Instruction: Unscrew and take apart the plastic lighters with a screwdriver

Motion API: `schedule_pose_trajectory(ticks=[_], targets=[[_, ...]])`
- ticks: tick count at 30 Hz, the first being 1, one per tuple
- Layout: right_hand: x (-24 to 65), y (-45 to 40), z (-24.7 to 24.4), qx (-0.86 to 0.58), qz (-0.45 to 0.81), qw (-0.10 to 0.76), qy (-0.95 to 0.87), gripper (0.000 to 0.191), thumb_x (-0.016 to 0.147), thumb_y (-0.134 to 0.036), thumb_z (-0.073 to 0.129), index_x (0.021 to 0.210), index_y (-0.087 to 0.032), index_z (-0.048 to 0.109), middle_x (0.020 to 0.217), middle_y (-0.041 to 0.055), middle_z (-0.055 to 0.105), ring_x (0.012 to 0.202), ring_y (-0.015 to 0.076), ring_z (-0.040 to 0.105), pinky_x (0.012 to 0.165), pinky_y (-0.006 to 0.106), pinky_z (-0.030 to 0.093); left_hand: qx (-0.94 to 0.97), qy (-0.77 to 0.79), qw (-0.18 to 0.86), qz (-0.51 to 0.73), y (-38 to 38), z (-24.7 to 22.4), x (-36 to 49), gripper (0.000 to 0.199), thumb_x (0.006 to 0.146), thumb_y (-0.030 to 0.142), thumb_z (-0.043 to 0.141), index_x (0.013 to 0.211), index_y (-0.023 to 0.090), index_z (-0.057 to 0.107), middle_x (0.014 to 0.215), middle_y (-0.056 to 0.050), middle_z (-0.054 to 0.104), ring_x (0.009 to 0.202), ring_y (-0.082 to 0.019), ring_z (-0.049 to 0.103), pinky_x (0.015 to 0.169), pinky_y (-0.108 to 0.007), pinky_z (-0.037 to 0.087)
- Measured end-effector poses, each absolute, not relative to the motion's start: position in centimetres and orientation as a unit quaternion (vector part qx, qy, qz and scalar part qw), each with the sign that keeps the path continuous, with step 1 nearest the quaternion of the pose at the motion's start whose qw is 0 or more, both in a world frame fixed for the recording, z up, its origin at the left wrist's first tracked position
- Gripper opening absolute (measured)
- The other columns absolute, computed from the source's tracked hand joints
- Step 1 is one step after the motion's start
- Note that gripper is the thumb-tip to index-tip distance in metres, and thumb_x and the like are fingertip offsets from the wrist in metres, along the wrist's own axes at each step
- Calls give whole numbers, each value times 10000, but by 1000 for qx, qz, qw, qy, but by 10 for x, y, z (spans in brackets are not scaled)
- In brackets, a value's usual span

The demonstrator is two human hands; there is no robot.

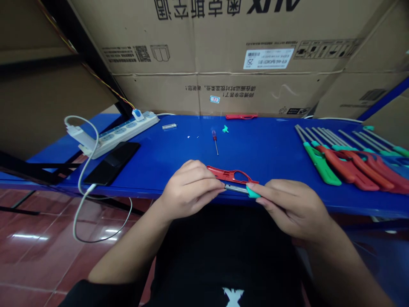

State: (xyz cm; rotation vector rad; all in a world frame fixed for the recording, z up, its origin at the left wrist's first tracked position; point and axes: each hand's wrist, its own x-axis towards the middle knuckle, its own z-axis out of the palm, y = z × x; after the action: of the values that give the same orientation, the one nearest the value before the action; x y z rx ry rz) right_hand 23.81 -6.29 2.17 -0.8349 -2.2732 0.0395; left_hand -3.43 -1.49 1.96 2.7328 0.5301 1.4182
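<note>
- While held nearly level above the near edge of the blue worktop (179,147), spanning the gap between both hands: slim silver metal tube (236,188) with turquoise plastic collar (253,192) at the right end.
- With left hand (191,187), pinching the tube's left end; grip narrow, thumb and fingertips together around the metal.
- With right hand (292,207), pinching the turquoise plastic collar; grip narrow too, closed on the plastic.
- Just beyond the tube, lying on the worktop: red plastic casing half (225,174) with an oval opening towards the right, left end partly hidden by left hand.
- Farther off, near the middle: small screwdriver (214,135) with a purple-red handle, shaft pointing towards the near side; just right of the handle, small green plastic piece (225,128).
- At the far edge, close to the brown cardboard (153,94): long red plastic part (241,116).
- Left of the screwdriver: small clear-and-silver strip (169,126) and tiny white bits (188,137).
- On the right: cluster of long-stemmed lighters (351,168) with green, red and blue handles, metal stems pointing to the far side.
- On the left: black phone (112,163) with white cable (76,217) attached, just nearer than white power strip (124,132).
</note>
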Motion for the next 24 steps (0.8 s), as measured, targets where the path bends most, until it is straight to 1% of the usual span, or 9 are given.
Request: schedule_pose_trajectory(ticks=[4, 6, 10, 13, 16, 17, 21, 22, 24], targets=[[240, -62, 21, -317, 20, 351, -881, 312, 931, -149, 576, 1221, -210, 674, 758, 18, 681, 668, 140, 609, 637, 275, 501, 878, 150, -21, 455, -16, 17, -33, 154, 850, 151, 735, 992, 180, 681, 845, -25, 716, 765, -147, 653, 719, -314, 503], [240, -61, 20, -337, 66, 342, -875, 284, 948, -170, 547, 1191, -201, 692, 766, 25, 700, 662, 141, 628, 639, 273, 516, 875, 169, 5, 453, -16, 17, -31, 147, 863, 162, 724, 1001, 183, 678, 866, -29, 715, 778, -145, 642, 732, -315, 512], [240, -59, 20, -396, 176, 319, -843, 265, 988, -241, 499, 1121, -221, 727, 902, 45, 767, 721, 152, 691, 657, 266, 544, 867, 202, 76, 448, -15, 16, -25, 97, 897, 179, 689, 992, 186, 675, 900, -39, 720, 807, -142, 638, 772, -311, 536], [241, -57, 20, -407, 200, 320, -832, 263, 992, -245, 508, 1140, -237, 725, 971, 35, 777, 807, 157, 716, 709, 265, 554, 862, 208, 91, 453, -15, 15, -22, 97, 902, 185, 687, 998, 192, 674, 912, -37, 729, 822, -142, 651, 772, -302, 545], [240, -56, 19, -405, 187, 321, -835, 261, 993, -232, 512, 1154, -237, 717, 1059, 40, 770, 919, 167, 718, 796, 276, 552, 856, 237, 103, 447, -16, 14, -24, 91, 894, 204, 703, 975, 188, 665, 895, -22, 729, 807, -127, 656, 768, -276, 551], [240, -56, 19, -404, 178, 321, -838, 260, 993, -232, 512, 1155, -230, 715, 1044, 43, 769, 903, 164, 715, 789, 274, 548, 855, 250, 110, 440, -16, 14, -25, 104, 895, 221, 707, 982, 187, 662, 893, -18, 730, 800, -121, 660, 766, -266, 552], [240, -53, 18, -408, 145, 307, -848, 266, 996, -264, 515, 1166, -207, 712, 875, 39, 742, 729, 145, 665, 659, 263, 516, 860, 277, 121, 412, -10, 17, -28, 259, 913, 309, 697, 1135, 188, 642, 954, -27, 749, 795, -117, 691, 764, -254, 559], [241, -51, 18, -414, 137, 304, -847, 270, 998, -272, 514, 1169, -210, 713, 864, 39, 736, 718, 146, 656, 653, 266, 511, 865, 274, 116, 404, -6, 19, -27, 239, 920, 313, 688, 1119, 187, 650, 947, -28, 752, 794, -120, 695, 762, -252, 557], [245, -46, 19, -429, 114, 299, -844, 274, 997, -287, 514, 1170, -221, 717, 880, 44, 733, 744, 158, 656, 683, 281, 513, 884, 260, 102, 375, 4, 23, -23, 128, 935, 291, 664, 999, 181, 678, 894, -23, 751, 786, -128, 692, 751, -251, 544]])
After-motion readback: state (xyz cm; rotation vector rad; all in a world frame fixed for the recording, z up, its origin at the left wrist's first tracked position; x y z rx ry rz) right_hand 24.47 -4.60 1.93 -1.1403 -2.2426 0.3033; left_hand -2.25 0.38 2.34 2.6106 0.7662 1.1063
